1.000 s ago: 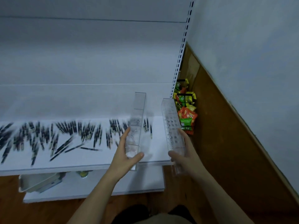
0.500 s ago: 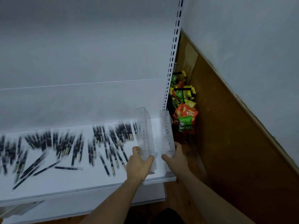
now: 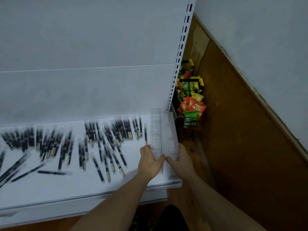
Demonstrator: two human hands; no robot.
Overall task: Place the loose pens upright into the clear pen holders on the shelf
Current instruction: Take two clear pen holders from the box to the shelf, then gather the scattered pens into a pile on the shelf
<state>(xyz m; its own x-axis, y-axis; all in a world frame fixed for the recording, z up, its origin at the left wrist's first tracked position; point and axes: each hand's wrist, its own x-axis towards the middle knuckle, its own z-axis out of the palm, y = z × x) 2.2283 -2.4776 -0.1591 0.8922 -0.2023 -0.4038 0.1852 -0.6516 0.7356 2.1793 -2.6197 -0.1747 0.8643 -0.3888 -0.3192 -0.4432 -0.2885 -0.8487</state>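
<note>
Head view, and both hands are on the clear holders at the right end of the shelf (image 3: pixel 66 189). The left hand (image 3: pixel 150 162) has its fingers and thumb curled round the near end of the left pen holder (image 3: pixel 155 129), and the right hand (image 3: pixel 180 161) wraps the near end of the right pen holder (image 3: pixel 171 130). The thumbs are almost meeting between them. The two holders run from the front edge toward the back, side by side along the right edge, and they look to be down on the shelf, though blur makes it hard to be sure.

No pen is in a holder. The loose pens (image 3: pixel 90 140) lie flat and scattered across the shelf from its left edge to just beside the left holder.

The step in hand looks like seating the holders. To do it well, they should be squared against each other and the back corner, fully on the shelf, since the right one sits very near the right edge. A gap on the left should be kept so no pen gets trapped beneath. Light clear plastic will likely slide, so one hand should steady a holder while loading begins.

Beyond the right edge, a snack basket (image 3: pixel 190 104) sits on the floor.
</note>
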